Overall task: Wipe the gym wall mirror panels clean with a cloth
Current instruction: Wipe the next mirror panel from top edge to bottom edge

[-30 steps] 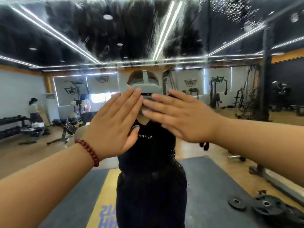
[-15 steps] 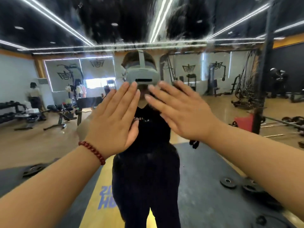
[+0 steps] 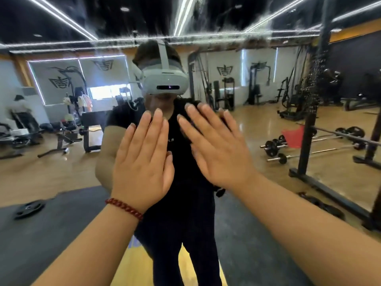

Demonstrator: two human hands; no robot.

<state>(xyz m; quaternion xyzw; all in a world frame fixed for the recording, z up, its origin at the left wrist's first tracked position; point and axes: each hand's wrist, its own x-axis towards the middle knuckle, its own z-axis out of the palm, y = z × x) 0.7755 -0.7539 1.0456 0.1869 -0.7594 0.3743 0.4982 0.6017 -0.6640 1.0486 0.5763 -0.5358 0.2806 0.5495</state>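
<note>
The wall mirror fills the whole head view and reflects the gym and a person in black wearing a white headset. My left hand, with a red bead bracelet on the wrist, is raised flat with straight fingers in front of the glass. My right hand is held up beside it, fingers straight and spread, palm toward the mirror. Neither hand holds anything. No cloth is in view. Smeared streaks run across the upper glass.
Reflected in the mirror are a black rack post at the right, barbells on the wooden floor, benches at the left, a weight plate on the dark mat, and another person far left.
The view has tipped downward, so the ceiling lights sit higher and more floor shows. Both hands stay flat and empty and have dropped from in front of the reflected headset to chest height.
</note>
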